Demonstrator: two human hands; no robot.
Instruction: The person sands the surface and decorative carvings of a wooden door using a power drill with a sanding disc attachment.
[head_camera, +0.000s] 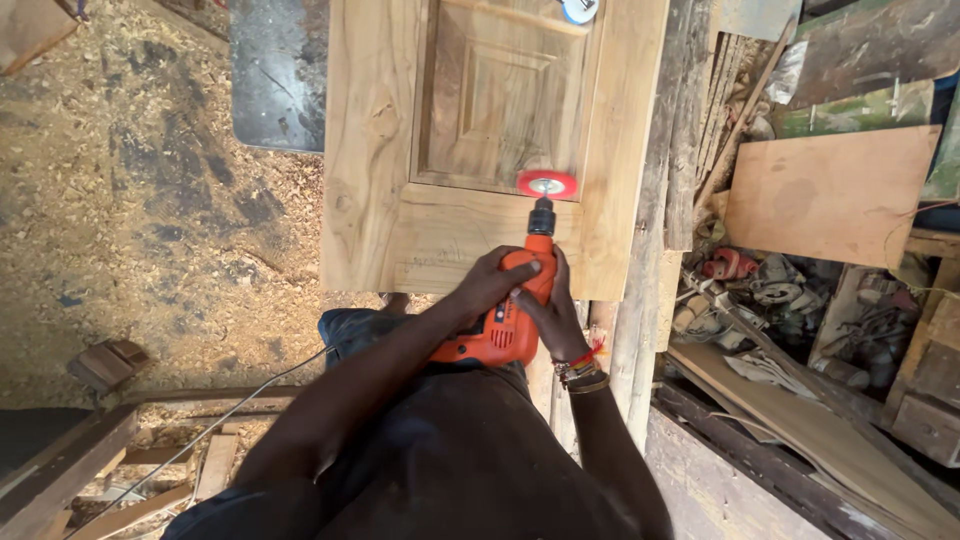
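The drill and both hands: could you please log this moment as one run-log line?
left hand: on orange drill | right hand: on drill | red wheel: at door panel edge | floor: sawdust

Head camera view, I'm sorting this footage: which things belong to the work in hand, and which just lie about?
In use: orange electric drill, red round brush wheel, pale wooden panelled door, both hands: left, right.
Lying about: flat plywood sheet, metal parts heap, loose planks.

White label (500, 314) on the orange drill's (505, 320) side.
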